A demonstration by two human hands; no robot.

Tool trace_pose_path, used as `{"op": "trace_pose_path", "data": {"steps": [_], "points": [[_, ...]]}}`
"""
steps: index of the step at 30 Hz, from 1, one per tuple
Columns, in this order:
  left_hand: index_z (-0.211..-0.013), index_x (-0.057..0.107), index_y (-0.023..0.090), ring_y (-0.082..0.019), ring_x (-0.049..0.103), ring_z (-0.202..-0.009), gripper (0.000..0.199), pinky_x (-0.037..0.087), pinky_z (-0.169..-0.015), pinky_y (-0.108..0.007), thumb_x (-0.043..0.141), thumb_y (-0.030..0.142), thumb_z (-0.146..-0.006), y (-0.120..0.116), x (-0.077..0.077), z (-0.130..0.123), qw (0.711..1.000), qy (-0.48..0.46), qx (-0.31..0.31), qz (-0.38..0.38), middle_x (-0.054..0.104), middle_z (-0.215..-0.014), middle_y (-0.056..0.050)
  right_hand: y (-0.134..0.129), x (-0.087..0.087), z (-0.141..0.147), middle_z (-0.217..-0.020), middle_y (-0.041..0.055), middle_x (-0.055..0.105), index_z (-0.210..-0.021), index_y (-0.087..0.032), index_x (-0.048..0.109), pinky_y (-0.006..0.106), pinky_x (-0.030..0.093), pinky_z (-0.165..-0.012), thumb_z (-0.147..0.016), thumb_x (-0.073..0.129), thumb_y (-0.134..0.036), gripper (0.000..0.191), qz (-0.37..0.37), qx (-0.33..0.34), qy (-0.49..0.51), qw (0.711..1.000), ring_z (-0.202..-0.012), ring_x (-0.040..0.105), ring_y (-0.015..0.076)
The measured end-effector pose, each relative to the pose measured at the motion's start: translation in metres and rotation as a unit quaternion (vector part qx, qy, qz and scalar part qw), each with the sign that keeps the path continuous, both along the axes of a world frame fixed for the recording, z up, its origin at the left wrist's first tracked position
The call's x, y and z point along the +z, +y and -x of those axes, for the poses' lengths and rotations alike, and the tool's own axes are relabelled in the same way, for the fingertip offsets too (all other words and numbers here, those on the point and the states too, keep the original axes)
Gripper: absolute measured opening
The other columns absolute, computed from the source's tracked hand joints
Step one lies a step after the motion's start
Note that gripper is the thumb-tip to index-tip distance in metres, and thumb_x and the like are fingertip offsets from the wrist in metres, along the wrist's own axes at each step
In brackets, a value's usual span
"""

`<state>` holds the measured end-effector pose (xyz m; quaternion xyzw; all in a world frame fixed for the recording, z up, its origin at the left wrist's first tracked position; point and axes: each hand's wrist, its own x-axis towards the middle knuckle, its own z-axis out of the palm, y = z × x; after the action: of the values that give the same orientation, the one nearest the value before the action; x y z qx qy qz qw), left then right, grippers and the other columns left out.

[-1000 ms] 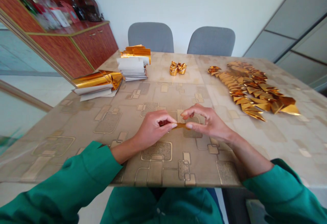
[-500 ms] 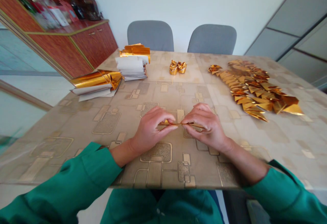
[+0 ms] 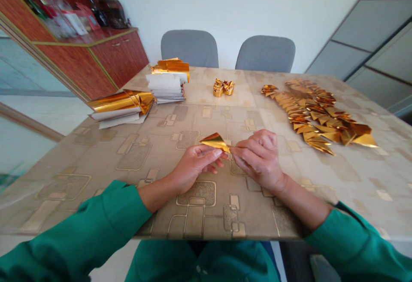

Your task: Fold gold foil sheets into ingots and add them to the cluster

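A small folded piece of gold foil paper (image 3: 215,141) is held over the table in front of me. My left hand (image 3: 197,164) grips it from below, thumb on top and fingers underneath. The fingers of my right hand (image 3: 259,157) pinch its narrow right end, partly hiding it. To the right lies a long heap of folded gold foil pieces (image 3: 310,112). Beyond my hands stands a small cluster of gold foil shapes (image 3: 223,87).
Stacks of gold-and-white foil sheets (image 3: 165,86) and a second bundle (image 3: 121,104) lie on the left of the patterned tablecloth (image 3: 135,153). Two grey chairs (image 3: 189,48) stand at the far edge. A wooden cabinet (image 3: 119,56) with bottles is at the back left.
The foil piece has turned up from edge-on, so its gold face shows. My left hand has rolled to hold it from beneath, while my right hand keeps its pinch.
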<state>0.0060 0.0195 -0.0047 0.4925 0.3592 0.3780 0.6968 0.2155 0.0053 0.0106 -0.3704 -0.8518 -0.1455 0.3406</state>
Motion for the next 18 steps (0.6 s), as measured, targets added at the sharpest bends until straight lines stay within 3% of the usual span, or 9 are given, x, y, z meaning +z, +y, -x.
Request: {"op": "trace_pose_path", "data": {"steps": [4,10,15,18], "points": [[-0.085,0.068,0.015,-0.011,0.069,-0.07,0.017,0.053,-0.061,-0.02,0.074,0.03,-0.078,0.002,-0.004,-0.001,0.992,-0.055,0.065,0.094,0.074,-0.081,-0.004,0.001,-0.003,0.004,-0.096,-0.0025,0.073,-0.102,-0.032,0.064,0.041,0.036,-0.087,-0.095,0.057,-0.017,0.018,0.017,0.046,-0.041,0.998,-0.085,0.054,0.019],[-0.082,0.066,0.013,-0.011,0.069,-0.065,0.015,0.056,-0.063,-0.021,0.072,0.026,-0.078,0.005,-0.001,0.0,0.983,-0.068,0.137,0.099,0.073,-0.077,-0.004,0.008,-0.01,0.004,-0.107,0.004,0.067,-0.109,-0.031,0.066,0.041,0.042,-0.086,-0.093,0.062,-0.02,0.02,0.095,0.053,0.052,0.993,-0.097,0.056,0.0222],[-0.081,0.065,0.012,-0.01,0.066,-0.061,0.019,0.056,-0.061,-0.021,0.076,0.024,-0.071,0.003,0.0,-0.002,0.984,-0.064,0.144,0.087,0.071,-0.072,-0.002,0.014,-0.013,0.006,-0.109,0.0059,0.063,-0.113,-0.028,0.066,0.035,0.051,-0.085,-0.093,0.057,-0.016,0.025,0.238,0.151,0.154,0.947,-0.103,0.061,0.019],[-0.083,0.066,0.011,-0.01,0.066,-0.061,0.022,0.056,-0.06,-0.021,0.078,0.024,-0.069,0.002,-0.002,-0.002,0.985,-0.059,0.131,0.098,0.072,-0.074,-0.003,0.016,-0.013,0.006,-0.107,0.0059,0.066,-0.114,-0.027,0.068,0.033,0.052,-0.084,-0.093,0.058,-0.015,0.026,0.274,0.187,0.162,0.929,-0.1,0.064,0.0171]]}}
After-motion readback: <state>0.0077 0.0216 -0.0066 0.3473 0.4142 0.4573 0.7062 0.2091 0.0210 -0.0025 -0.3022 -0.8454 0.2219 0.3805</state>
